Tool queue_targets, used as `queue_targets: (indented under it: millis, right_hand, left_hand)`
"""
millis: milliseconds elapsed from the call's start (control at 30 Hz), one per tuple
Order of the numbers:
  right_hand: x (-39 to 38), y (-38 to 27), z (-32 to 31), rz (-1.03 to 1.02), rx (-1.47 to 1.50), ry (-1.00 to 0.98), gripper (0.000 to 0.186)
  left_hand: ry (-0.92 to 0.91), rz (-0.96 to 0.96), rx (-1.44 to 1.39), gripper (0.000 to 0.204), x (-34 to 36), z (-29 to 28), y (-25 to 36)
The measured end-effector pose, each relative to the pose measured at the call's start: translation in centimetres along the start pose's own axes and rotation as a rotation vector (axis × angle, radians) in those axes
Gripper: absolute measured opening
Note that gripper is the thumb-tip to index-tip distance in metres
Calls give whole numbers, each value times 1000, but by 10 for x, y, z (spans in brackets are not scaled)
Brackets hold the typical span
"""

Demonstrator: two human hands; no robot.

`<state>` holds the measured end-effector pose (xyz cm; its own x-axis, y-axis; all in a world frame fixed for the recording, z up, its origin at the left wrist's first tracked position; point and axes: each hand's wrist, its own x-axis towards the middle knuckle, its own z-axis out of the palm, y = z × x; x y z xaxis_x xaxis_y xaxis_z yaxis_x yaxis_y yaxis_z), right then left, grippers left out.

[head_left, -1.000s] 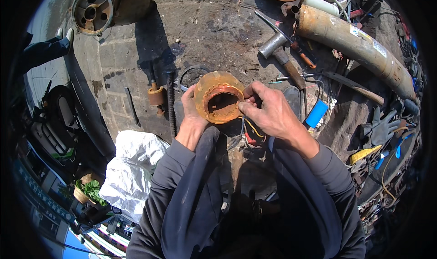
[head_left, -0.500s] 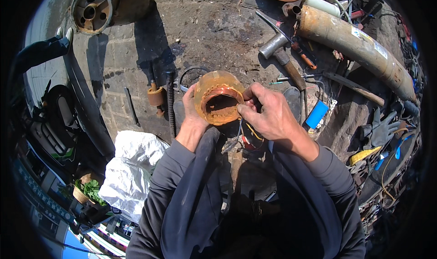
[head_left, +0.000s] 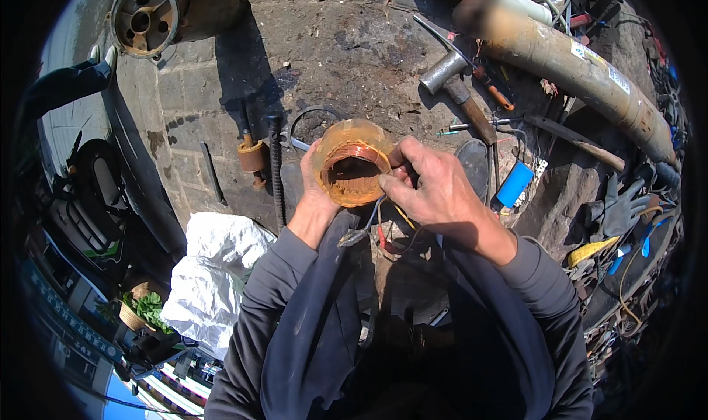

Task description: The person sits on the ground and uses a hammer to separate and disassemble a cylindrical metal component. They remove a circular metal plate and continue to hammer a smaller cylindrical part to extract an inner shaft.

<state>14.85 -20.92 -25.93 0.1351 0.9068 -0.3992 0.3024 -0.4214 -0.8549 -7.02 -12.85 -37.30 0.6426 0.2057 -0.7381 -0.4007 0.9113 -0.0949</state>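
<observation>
A rusty motor stator (head_left: 357, 132) with copper windings inside its round opening is held up in front of my knees. My left hand (head_left: 313, 201) is wrapped round its left side, the fingers partly hidden behind it. On the right rim, my right hand (head_left: 436, 186) is closed, with thumb and index finger against the edge of the opening; whether a wire is between them I cannot tell. Coloured lead wires (head_left: 381, 234) hang from the stator's lower edge over my lap.
A hammer (head_left: 461, 95), an orange-handled screwdriver (head_left: 495, 92) and a long rusty metal cylinder (head_left: 564, 55) lie at the right. Left of the stator are a rotor (head_left: 252, 157) and a ribbed rod (head_left: 276, 169). A white sheet (head_left: 210, 272) lies lower left; grey gloves (head_left: 622, 205) lie far right.
The stator has shifted slightly left and down, its opening turned a little more toward me. My right hand has followed along the rim. The lead wires have swung left.
</observation>
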Motion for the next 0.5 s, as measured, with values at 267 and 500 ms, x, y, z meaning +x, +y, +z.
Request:
queue_targets:
  millis: [267,500]
  right_hand:
    - [1,1,0,-24,2,19,26]
    - [1,5,0,18,60,14,25]
  left_hand:
    - [-20,-1,-19,71,0,3,1]
    - [2,55,83,70,1,5,4]
